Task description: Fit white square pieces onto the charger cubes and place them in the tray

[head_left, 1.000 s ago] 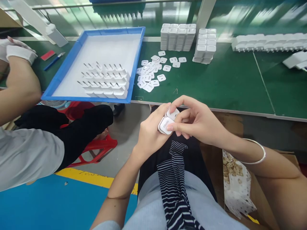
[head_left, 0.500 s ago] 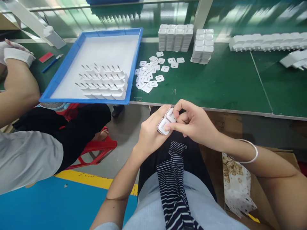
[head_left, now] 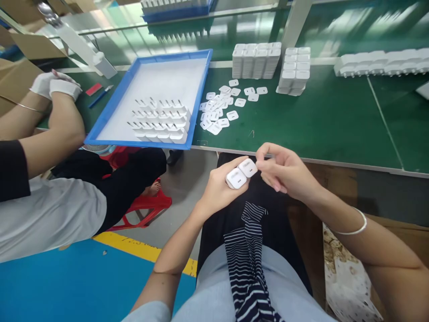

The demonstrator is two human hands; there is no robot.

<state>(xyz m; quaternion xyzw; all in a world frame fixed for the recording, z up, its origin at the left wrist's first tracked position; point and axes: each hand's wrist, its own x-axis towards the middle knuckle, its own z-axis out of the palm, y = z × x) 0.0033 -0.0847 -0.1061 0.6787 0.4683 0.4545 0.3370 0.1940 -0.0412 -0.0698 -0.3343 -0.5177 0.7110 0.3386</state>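
Observation:
My left hand (head_left: 223,185) is wrapped round two white plug chargers (head_left: 236,178), held side by side with their slotted end faces toward me. Each face carries small grey print and a narrow port. At the outer edge of the farther charger is my right hand (head_left: 284,172), thumb and forefinger tips together in a pinch, other fingers curled. Whether anything is between those tips cannot be made out. On the green bench beyond lies a loose heap of small white slotted cover plates (head_left: 214,109).
A blue tray (head_left: 197,96) on the bench holds rows of chargers (head_left: 161,129), pins up. Stacked white pieces (head_left: 256,60) and a shorter stack (head_left: 294,71) stand behind the plates. More chargers (head_left: 382,62) line up right. A seated co-worker's gloved hands (head_left: 56,85) rest at left.
My right thumb has come off the nearer charger's face, and the right hand has drawn to the far charger's edge. Both end faces now show fully. The view has shifted left.

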